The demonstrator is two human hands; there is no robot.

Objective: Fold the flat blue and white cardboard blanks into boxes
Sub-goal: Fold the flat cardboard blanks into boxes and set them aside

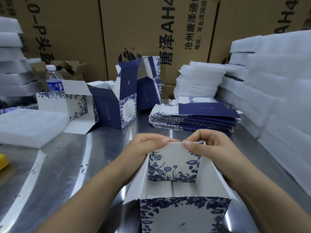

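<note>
In the head view, both hands meet at the far edge of a half-formed blue and white box (185, 214) that stands open on the steel table (67, 165). The left hand (146, 146) and the right hand (213, 148) each pinch the top edge of the box's far flap (173, 167), thumbs on the near face and fingers curled behind it. The two thumb tips are nearly touching. The flap, printed with blue flowers, tilts down into the box's white inside. The box's near wall, with its floral border, sits below the wrists.

Just beyond the right hand lies a stack of flat blanks (193, 118), dark blue faces up. Beyond the left hand stands a folded box (117, 106) with its lid flap raised, and a second open box (149, 84) stands behind it. Further left is a part-folded blank (67, 105), with a water bottle (54, 79) upright behind it. A foam sheet pile (198, 81) rises beyond the blanks, and a taller foam stack (277, 84) stands right of the right hand. Brown cartons (151, 31) wall off the back.
</note>
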